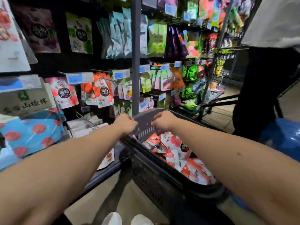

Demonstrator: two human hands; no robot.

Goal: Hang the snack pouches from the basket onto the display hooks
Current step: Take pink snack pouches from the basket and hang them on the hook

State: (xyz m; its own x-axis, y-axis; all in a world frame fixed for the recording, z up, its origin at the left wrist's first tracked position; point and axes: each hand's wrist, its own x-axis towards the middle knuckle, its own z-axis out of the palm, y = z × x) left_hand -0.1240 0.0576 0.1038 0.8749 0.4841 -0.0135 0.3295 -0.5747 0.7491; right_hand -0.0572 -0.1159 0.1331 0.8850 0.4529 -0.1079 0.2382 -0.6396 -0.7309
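A dark plastic basket (162, 176) stands in front of me, holding several red-and-white snack pouches (177, 153). My left hand (125, 123) grips the far rim of the basket on its left side. My right hand (163, 120) grips the same far end, fingers curled over the slotted wall. Matching red-and-white pouches (103, 93) hang from display hooks (105, 78) on the shelf wall ahead and to the left. Neither hand holds a pouch.
A grey upright post (136, 54) rises just behind the basket. Hanging snack bags fill the wall left and right of it. A person in dark trousers (263, 88) stands at right beside a wire cart (225, 69). A blue bag (282, 135) sits right of the basket.
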